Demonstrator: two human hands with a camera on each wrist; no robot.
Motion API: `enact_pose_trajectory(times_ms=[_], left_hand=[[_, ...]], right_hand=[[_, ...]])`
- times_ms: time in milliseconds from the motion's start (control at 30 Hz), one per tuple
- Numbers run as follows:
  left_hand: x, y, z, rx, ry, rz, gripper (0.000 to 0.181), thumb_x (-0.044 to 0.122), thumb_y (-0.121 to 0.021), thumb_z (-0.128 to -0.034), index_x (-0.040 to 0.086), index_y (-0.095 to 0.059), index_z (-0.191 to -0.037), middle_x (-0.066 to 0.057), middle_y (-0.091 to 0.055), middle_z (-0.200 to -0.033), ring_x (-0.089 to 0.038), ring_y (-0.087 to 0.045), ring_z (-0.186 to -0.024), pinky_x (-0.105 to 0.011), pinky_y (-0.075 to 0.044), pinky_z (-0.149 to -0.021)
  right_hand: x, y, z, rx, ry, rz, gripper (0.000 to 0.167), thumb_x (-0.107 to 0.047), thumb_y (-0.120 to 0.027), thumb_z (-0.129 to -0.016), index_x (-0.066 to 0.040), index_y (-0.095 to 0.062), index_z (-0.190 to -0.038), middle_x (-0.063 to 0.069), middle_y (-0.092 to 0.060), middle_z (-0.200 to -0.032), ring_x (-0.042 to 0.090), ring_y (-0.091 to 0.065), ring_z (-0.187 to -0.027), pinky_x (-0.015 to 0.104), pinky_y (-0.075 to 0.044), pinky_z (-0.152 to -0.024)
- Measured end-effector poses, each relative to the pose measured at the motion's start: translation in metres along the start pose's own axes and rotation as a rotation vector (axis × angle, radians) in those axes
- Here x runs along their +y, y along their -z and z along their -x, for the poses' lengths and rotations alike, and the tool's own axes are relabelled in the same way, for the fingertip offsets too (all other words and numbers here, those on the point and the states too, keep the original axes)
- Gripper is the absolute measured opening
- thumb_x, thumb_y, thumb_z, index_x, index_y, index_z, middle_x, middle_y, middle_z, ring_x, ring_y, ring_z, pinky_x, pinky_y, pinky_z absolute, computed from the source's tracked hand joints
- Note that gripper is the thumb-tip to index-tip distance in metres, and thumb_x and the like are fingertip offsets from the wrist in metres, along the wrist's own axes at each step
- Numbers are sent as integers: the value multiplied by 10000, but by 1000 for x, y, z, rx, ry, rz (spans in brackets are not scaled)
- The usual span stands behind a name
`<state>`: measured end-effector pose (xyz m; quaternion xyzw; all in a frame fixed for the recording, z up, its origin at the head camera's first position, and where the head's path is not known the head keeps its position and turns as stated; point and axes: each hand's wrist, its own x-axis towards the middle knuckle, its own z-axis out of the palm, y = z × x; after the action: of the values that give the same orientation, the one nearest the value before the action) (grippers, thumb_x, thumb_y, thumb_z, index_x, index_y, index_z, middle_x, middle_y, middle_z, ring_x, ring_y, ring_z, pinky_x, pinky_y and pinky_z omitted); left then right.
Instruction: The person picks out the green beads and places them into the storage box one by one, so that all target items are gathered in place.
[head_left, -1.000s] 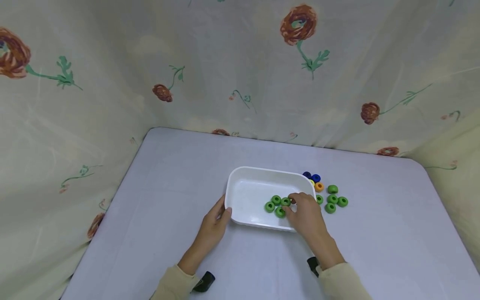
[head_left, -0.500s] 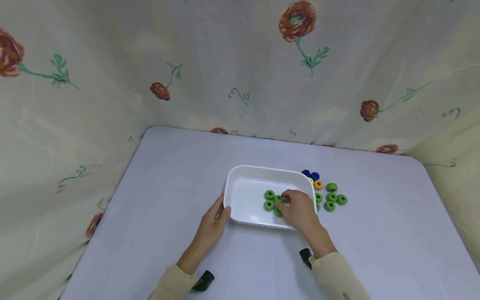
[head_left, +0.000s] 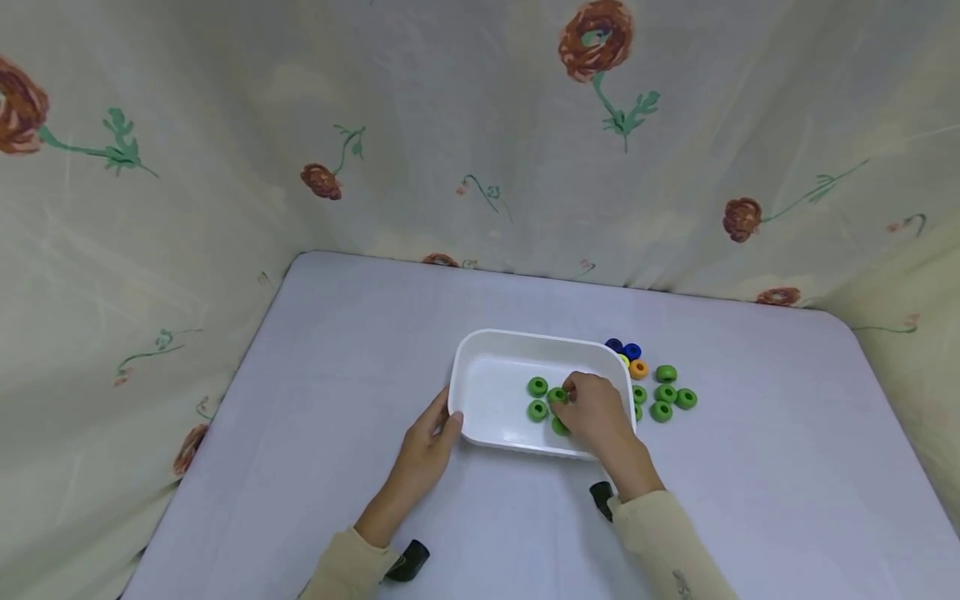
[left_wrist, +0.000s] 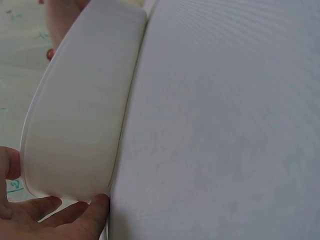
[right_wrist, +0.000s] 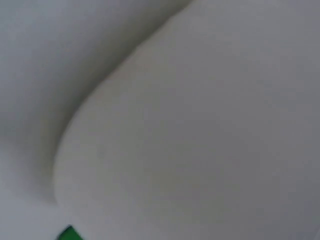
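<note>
A white plastic tray (head_left: 495, 392) stands on the table, its wall also filling much of the left wrist view. My left hand (head_left: 423, 450) grips the tray's left end, thumb at the rim and fingers along the outside wall. Inside the tray my right hand (head_left: 597, 414) pinches a green bead (head_left: 557, 395) between thumb and index finger. To its left lie two more green beads, one at the back (head_left: 537, 386) and one in front (head_left: 537, 410). Another green bead (head_left: 560, 426) sits partly hidden under the hand. The right wrist view shows mostly blurred white and a bit of green (right_wrist: 69, 234).
Right of the tray several loose green beads (head_left: 665, 393) lie on the table (head_left: 337, 350). Behind them, by the tray's far right corner, are an orange bead (head_left: 638, 369), two blue beads (head_left: 632, 352) and a partly hidden yellow one. A flowered curtain (head_left: 420, 117) hangs around the table.
My right hand has moved slightly left inside the tray. One green bead slid left and back, and the pinched bead shifted left. My left hand keeps its hold on the tray.
</note>
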<state>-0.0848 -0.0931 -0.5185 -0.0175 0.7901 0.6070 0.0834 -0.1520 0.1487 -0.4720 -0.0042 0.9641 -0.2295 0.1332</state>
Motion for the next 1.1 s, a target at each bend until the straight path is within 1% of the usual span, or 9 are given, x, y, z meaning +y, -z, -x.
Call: enact_pose_trajectory(times_ms=[67,167,300,367,567,667,800,967,1100], left_hand=[[-1,0,0,-2,0,3,594,290,-449,-1077,68,-254,-1592,-200,-317,-1626,-368,-368,-1490,-493,-441,-1158],[-1,0,-1,-8,-5,7,595,294,-449,-1078,65,-254,-1591,-204,-314,-1626,-373,-366,-1491,-497,-439,-1159],[0,0,-1,-10,-5,4,596,291,-442,-1079,57,-247,-1592,-208,-307,-1628,-376,-361,-1492,-498,-435,-1159],[1,0,0,-10,-4,0,596,285,-436,-1080,53,-241,-1593,-209,-300,-1630,-380,-356,-1493,-497,-432,-1159],[1,0,0,-7,6,-14,597,279,-425,-1079,39,-235,-1591,-219,-295,-1628,-389,-354,-1490,-490,-433,-1154],[1,0,1,-8,11,-12,597,281,-425,-1079,48,-233,-1594,-215,-298,-1628,-385,-356,-1490,-489,-432,-1157],[2,0,1,-11,5,-8,597,284,-427,-1080,57,-231,-1596,-210,-305,-1627,-379,-362,-1489,-489,-432,-1161],[2,1,1,-11,4,-10,594,279,-424,-1082,57,-229,-1597,-212,-303,-1626,-376,-359,-1491,-487,-432,-1160],[2,1,1,-12,1,-16,590,266,-417,-1082,46,-227,-1595,-221,-301,-1624,-384,-354,-1490,-490,-431,-1158]], right_hand=[[-1,1,-1,-12,1,8,327,-197,-728,-889,37,-683,-1113,153,-683,-1005,262,-602,-886,419,-551,-808],[-2,5,0,-33,-7,13,374,-216,-723,-896,38,-673,-1167,164,-686,-1035,270,-609,-903,431,-555,-824],[-3,12,5,-20,-18,-17,439,-264,-700,-930,37,-641,-1244,191,-690,-1102,298,-633,-964,452,-570,-842],[-2,17,9,7,-3,-42,438,-284,-682,-950,28,-637,-1255,193,-692,-1128,310,-639,-998,462,-574,-853],[5,29,25,150,116,-120,397,-276,-658,-977,8,-646,-1253,189,-709,-1131,354,-656,-1063,507,-573,-909],[12,33,34,216,125,-155,408,-281,-654,-981,-6,-632,-1282,191,-708,-1150,373,-656,-1100,532,-563,-959],[24,38,46,299,82,-227,416,-279,-648,-988,-15,-618,-1309,190,-702,-1164,374,-658,-1125,541,-548,-1013],[45,42,58,427,6,-300,364,-243,-647,-989,-15,-654,-1273,181,-713,-1131,326,-672,-1083,530,-557,-1013],[67,41,61,457,-116,-330,359,-257,-642,-988,-32,-664,-1266,175,-709,-1168,280,-639,-1104,504,-542,-1056]])
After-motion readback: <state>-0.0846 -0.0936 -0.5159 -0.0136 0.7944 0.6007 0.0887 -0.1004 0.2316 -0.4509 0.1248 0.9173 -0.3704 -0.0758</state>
